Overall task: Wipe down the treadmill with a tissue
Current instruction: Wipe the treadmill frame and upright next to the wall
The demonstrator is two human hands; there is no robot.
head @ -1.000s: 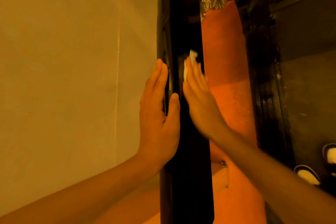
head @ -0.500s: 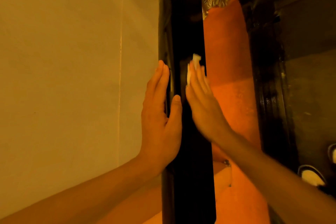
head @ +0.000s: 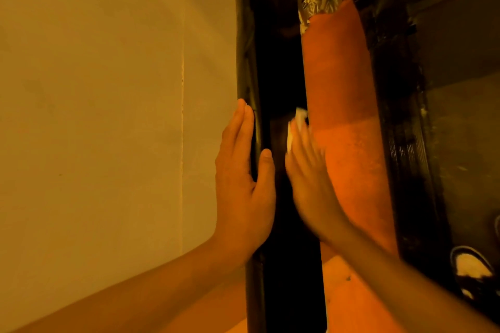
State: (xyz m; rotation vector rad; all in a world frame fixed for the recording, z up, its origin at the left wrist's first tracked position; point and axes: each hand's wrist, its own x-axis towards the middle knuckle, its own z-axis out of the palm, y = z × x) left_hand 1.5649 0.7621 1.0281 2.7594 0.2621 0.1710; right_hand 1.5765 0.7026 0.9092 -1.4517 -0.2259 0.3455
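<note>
Black treadmill frame rises upright between the two forearms, closest at the bottom of the view. On its near side the left hand lies flat, with straight fingers along the edge of a pale panel and the thumb resting on the frame. It grips nothing and seems to steady the frame. Just across the dark strip, the right hand also has its fingers extended and together, pressing a white tissue against the frame. Only the tissue's top and one edge show past the fingertips, and the hand is slightly blurred.

To wipe well, keep the fingers flat so the whole pad of tissue bears on the surface. Work in long, overlapping strokes along the frame, and refold the tissue once it looks soiled. The left hand should keep bracing so the frame does not rock.

An orange roll stands just beside the right hand and could snag the tissue. Crumpled foil sits above it, farthest off. A shoe lies on the floor, low right.
</note>
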